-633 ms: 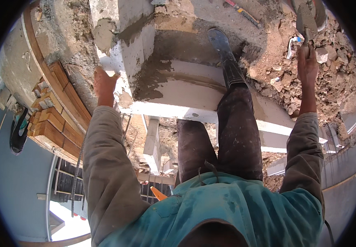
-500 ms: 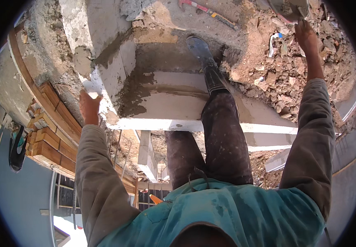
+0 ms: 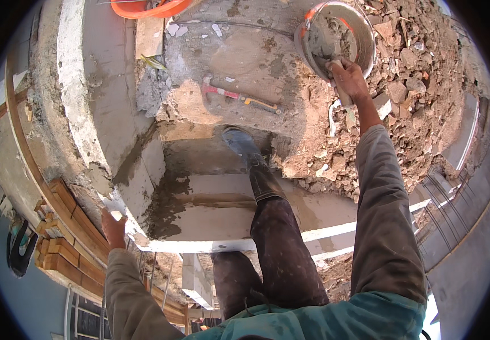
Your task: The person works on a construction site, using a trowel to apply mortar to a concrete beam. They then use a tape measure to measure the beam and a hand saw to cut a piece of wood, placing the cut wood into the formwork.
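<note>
My right hand [image 3: 347, 79] is closed around the handle of a trowel [image 3: 321, 61]. The blade reaches into a bucket [image 3: 364, 56] of grey mortar [image 3: 333, 39] at the upper right, so part of it is hidden. At the left, my left hand [image 3: 113, 228] rests at the sunlit corner of a pale block wall [image 3: 137, 229], its thumb and fingers apart. Wet mortar [image 3: 163, 212] is smeared on the inner faces of the blocks beside it. My booted foot [image 3: 239, 141] stands in the recess between the blocks.
A hammer [image 3: 239, 96] with a red and yellow handle lies on the ground ahead. Broken rubble [image 3: 409, 102] covers the right side. An orange basin [image 3: 148, 7] sits at the far edge. Stacked wooden boards [image 3: 72, 260] stand at the left, and steel bars [image 3: 443, 209] stick out at the right.
My view has tilted farther forward, bringing the whole bucket and the orange basin into sight. My right hand still holds the trowel, now inside the bucket. My left hand stays at the block corner.
</note>
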Tool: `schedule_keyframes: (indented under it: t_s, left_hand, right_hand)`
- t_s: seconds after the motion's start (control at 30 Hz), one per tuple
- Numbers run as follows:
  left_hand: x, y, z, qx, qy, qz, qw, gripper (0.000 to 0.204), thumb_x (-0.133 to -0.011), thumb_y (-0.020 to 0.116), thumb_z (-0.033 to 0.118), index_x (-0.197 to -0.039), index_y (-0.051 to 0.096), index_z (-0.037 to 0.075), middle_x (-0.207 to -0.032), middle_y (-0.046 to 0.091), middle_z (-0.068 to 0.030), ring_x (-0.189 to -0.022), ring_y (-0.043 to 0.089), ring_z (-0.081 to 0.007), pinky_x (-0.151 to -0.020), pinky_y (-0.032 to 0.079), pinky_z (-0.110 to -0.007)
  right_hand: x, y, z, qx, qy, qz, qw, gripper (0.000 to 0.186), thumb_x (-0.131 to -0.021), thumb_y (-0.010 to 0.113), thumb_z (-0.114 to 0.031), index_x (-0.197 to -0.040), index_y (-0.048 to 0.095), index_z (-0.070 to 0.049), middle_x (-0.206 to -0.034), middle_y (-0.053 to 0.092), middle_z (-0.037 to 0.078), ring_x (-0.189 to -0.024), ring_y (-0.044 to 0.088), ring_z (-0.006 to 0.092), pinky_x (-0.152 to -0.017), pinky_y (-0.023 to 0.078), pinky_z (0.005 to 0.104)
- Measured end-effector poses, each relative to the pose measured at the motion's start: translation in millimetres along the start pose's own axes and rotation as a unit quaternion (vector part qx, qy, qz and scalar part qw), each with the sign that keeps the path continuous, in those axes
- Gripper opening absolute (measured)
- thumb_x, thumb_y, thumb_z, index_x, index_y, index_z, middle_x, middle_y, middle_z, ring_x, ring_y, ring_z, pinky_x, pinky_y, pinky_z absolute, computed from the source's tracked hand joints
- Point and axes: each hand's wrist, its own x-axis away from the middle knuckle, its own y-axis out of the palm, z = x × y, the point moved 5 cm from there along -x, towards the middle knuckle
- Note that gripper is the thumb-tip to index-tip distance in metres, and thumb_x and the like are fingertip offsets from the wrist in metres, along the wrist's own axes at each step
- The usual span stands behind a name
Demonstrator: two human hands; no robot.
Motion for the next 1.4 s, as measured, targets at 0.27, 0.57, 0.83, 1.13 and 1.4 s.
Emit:
schedule_keyframes:
  t_s: [0.27,0.57,0.83,1.13,1.4]
  left_hand:
    - [-11.1,-4.9,12.0,-0.007,0.017,-0.014,1.0,0.06,-0.067,0.081,0.019,-0.11,0.044,-0.002,-0.111,0.056,-0.0243,-0.107,0.054,-0.0407,-0.089,0.045,-0.045]
    - [-7.9,-0.2,0.0,0.0,-0.017,-0.083,0.996,0.066,-0.069,0.081,0.03,-0.114,0.042,0.002,-0.115,0.056,-0.0197,-0.108,0.056,-0.0353,-0.092,0.045,-0.043]
    - [-6.4,-10.4,17.5,-0.038,0.002,-0.034,0.999,0.065,-0.071,0.079,0.031,-0.115,0.041,0.002,-0.115,0.056,-0.0189,-0.107,0.057,-0.0356,-0.09,0.045,-0.045]
    - [-1.8,-3.6,1.6,0.013,0.015,-0.007,1.0,0.062,-0.069,0.081,0.027,-0.113,0.043,0.004,-0.115,0.055,-0.0154,-0.106,0.057,-0.0339,-0.087,0.048,-0.045]
    - [-10.0,8.0,-8.0,0.026,0.035,-0.005,0.999,0.062,-0.069,0.081,0.028,-0.111,0.042,0.006,-0.119,0.054,-0.0153,-0.106,0.057,-0.0352,-0.086,0.048,-0.045]
  right_hand:
    - [96.2,25.1,19.9,-0.19,-0.104,0.021,0.976,0.018,-0.092,0.055,-0.014,-0.103,0.059,0.0,-0.079,0.061,0.005,-0.062,0.056,0.0121,-0.055,0.047,0.024]
    - [279.1,230.0,74.8,-0.109,-0.076,0.231,0.964,0.039,-0.089,0.062,-0.018,-0.119,0.054,0.004,-0.089,0.059,0.005,-0.076,0.056,0.0106,-0.066,0.048,0.0243]
    - [404.1,497.4,72.4,-0.119,0.053,-0.037,0.991,0.044,-0.079,0.065,-0.021,-0.114,0.056,0.003,-0.093,0.066,0.016,-0.083,0.063,0.0214,-0.076,0.05,0.0324]
    - [356.9,402.5,92.1,-0.125,0.284,-0.14,0.94,0.044,-0.08,0.061,-0.023,-0.114,0.049,0.003,-0.094,0.063,0.021,-0.071,0.063,0.0267,-0.064,0.053,0.0388]
    - [356.9,366.5,74.0,-0.007,0.243,-0.211,0.947,0.046,-0.083,0.059,-0.026,-0.118,0.048,0.001,-0.092,0.063,0.023,-0.076,0.066,0.0311,-0.063,0.052,0.0392]
